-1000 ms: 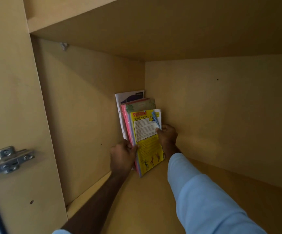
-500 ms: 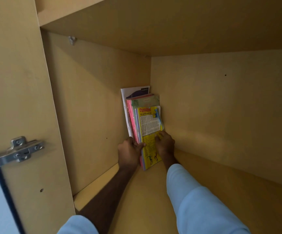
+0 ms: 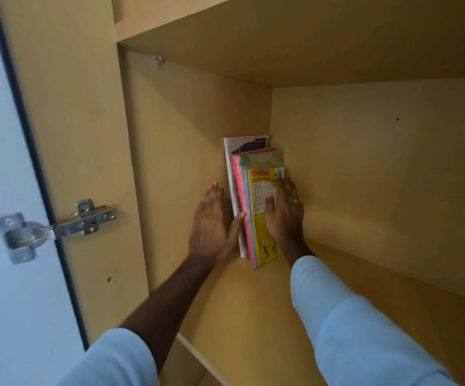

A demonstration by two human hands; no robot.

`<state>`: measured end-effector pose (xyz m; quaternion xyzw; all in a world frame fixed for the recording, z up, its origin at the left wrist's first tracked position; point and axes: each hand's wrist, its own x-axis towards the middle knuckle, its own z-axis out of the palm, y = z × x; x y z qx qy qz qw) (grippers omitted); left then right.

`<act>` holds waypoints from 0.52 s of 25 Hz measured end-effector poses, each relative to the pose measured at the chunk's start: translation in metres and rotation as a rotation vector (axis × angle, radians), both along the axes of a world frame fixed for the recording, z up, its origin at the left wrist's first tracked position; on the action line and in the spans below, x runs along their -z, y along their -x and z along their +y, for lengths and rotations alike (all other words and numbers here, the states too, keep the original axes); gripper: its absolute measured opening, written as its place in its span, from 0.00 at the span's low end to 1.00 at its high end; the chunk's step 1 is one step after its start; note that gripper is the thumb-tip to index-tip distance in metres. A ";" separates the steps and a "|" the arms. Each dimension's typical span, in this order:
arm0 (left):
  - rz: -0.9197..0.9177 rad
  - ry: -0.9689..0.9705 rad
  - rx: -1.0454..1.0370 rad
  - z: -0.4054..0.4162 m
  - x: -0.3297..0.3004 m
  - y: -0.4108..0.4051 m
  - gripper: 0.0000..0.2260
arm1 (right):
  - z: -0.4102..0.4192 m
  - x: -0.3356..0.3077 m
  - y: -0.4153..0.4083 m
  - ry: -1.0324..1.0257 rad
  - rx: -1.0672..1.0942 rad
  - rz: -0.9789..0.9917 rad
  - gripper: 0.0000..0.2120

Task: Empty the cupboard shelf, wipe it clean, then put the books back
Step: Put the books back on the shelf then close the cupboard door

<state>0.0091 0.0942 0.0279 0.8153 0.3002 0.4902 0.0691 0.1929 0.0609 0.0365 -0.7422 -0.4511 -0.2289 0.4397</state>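
Left hand [image 3: 211, 227] flat and open-fingered against the left side of the books [image 3: 256, 207], fingers straight and pointing toward the back of the cupboard, thumb [image 3: 238, 222] lying across the front edges of the pink spines. Right hand [image 3: 285, 213] likewise flat, palm laid on the yellow cover [image 3: 264, 218] at the right side of the stack, fingers extended upward along it, thumb resting on the printed text panel. Nothing curled around or pinched; books sandwiched between two flat palms rather than gripped.

Stack standing upright on the shelf [image 3: 253, 316], tucked into the far left corner, close to the left side wall [image 3: 184, 151] and the back wall [image 3: 378, 176]. Yellow book frontmost on the right, then thin purple and pink volumes, a green-patterned cover rising behind, and a taller white booklet [image 3: 232, 146] at the very left, sticking up above the others. Whether the stack touches the back wall, not possible to tell.

Both forearms reaching in from below, pale blue sleeves [image 3: 365, 338] pushed back from the wrists. Underside of the upper shelf [image 3: 337, 37] overhead, with a small metal shelf peg [image 3: 156, 61] in the side wall just beneath it. Open door [image 3: 67, 135] at the left, carrying a steel hinge [image 3: 58, 227]; edges there blurred.
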 end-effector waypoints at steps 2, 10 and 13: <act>0.062 -0.140 -0.046 0.000 -0.007 0.021 0.34 | -0.001 -0.013 0.020 -0.027 -0.003 -0.098 0.29; 0.285 -0.495 -0.231 -0.041 -0.037 0.132 0.30 | -0.005 -0.055 0.149 -0.135 -0.336 -0.375 0.28; 0.233 -0.541 -0.310 -0.068 -0.037 0.196 0.28 | -0.018 -0.064 0.223 -0.271 -0.566 -0.469 0.29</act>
